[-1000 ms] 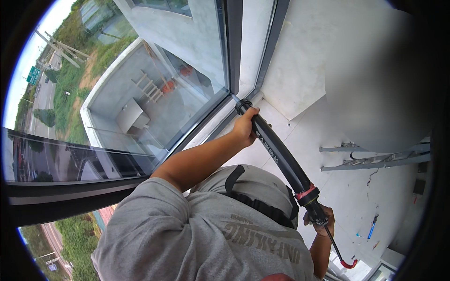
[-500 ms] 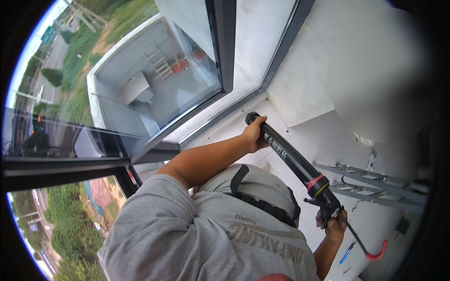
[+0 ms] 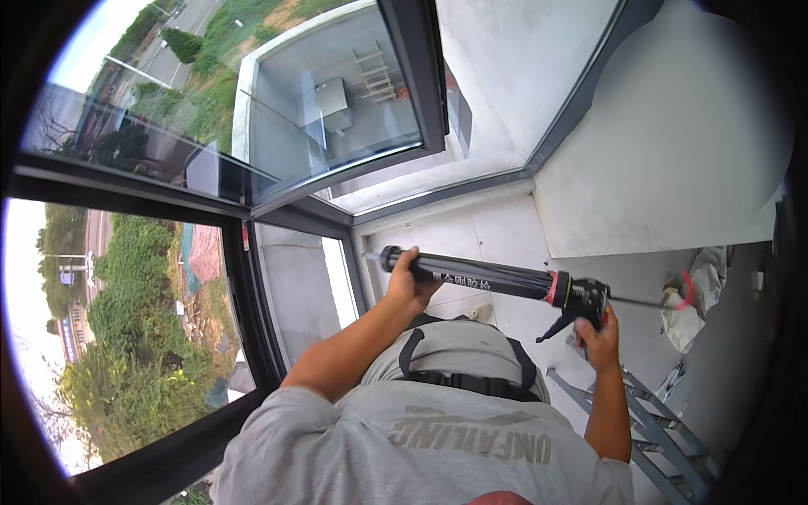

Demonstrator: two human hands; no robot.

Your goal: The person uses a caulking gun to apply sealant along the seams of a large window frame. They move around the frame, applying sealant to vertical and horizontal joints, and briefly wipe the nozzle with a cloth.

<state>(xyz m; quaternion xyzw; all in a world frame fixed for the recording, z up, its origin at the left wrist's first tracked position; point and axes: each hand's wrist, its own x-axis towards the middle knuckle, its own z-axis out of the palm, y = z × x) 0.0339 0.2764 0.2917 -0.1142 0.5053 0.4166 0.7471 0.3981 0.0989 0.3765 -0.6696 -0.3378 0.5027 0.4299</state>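
Note:
A black caulking gun (image 3: 492, 275) lies nearly level across my front, its pale nozzle (image 3: 373, 256) toward the left. My left hand (image 3: 410, 284) is closed around the front end of the barrel. My right hand (image 3: 599, 338) grips the handle below the red and yellow-green collar, and the trigger lever hangs just left of it. Out of the back of the gun runs a thin rod ending in a red hook (image 3: 688, 290). The nozzle is near the dark window frame (image 3: 358, 252); whether they touch I cannot tell.
An open glazed sash (image 3: 442, 84) stands at the upper left, with dark frames (image 3: 244, 295) down the left side. At the lower right is a grey ladder (image 3: 648, 429). Crumpled pale sheeting (image 3: 686, 324) lies beyond the right hand, beside a white wall (image 3: 581, 202).
The caulking gun has swung from a steep slant to nearly level, its front end moving left and down. My right hand has come up with the handle. The whole view has turned too.

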